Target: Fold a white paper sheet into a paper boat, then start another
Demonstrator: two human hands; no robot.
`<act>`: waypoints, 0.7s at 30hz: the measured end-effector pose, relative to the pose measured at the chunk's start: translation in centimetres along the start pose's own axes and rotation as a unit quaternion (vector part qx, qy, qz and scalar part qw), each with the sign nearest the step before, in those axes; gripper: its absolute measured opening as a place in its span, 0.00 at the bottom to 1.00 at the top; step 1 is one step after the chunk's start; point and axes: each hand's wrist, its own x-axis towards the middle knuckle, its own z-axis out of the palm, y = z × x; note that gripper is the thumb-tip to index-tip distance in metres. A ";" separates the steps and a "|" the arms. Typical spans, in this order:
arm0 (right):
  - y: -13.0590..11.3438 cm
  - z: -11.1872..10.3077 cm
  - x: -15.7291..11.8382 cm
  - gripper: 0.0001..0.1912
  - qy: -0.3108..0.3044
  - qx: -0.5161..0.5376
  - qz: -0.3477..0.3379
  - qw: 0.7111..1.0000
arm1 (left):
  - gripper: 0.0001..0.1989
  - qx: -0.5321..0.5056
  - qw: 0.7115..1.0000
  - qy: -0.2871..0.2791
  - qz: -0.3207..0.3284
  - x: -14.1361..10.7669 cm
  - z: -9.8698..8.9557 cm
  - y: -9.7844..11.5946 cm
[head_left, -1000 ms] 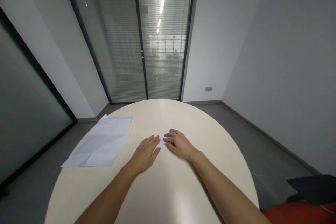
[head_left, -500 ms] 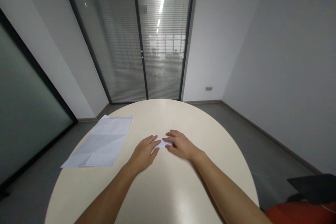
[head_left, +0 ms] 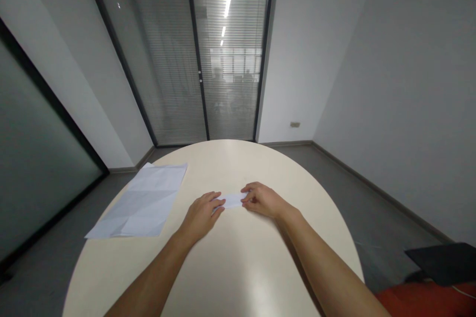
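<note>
A small folded strip of white paper (head_left: 233, 200) lies on the table in front of me, between my two hands. My left hand (head_left: 201, 215) covers its left end, fingers curved over it and thumb close to the near edge. At the right end, my right hand (head_left: 265, 201) has thumb and fingertips drawn together on the paper. The middle of the strip shows between the fingertips, while both ends are partly hidden under the fingers.
Large creased sheets of white paper (head_left: 145, 203) lie at the left side of the round cream table (head_left: 230, 163). A red seat (head_left: 420, 302) and a dark flat panel (head_left: 442, 262) stand at lower right. Beyond the table are a glass partition with blinds (head_left: 230, 99) and grey walls.
My right hand has shifted slightly right and its fingers have closed in on the strip's right end. More of the strip shows between my hands. My left hand has barely moved.
</note>
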 end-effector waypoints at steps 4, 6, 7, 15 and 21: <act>-0.8 0.4 0.3 0.07 0.026 0.001 -0.008 1.000 | 0.13 -0.010 1.000 0.009 0.008 0.0 0.1 -0.3; -1.0 0.7 0.4 0.08 0.038 0.002 -0.006 0.999 | 0.13 -0.009 1.000 0.013 0.010 0.1 0.1 -0.3; -1.1 0.9 0.5 0.09 0.041 0.000 -0.003 0.999 | 0.13 -0.008 1.000 0.015 0.011 0.1 0.0 -0.3; -1.1 1.3 0.5 0.18 0.043 -0.026 -0.024 0.998 | 0.16 -0.030 0.998 0.042 0.025 0.1 0.2 -0.5; -1.4 1.3 0.7 0.24 0.057 -0.045 -0.025 0.997 | 0.18 -0.038 0.996 0.057 0.050 0.2 -0.2 -0.4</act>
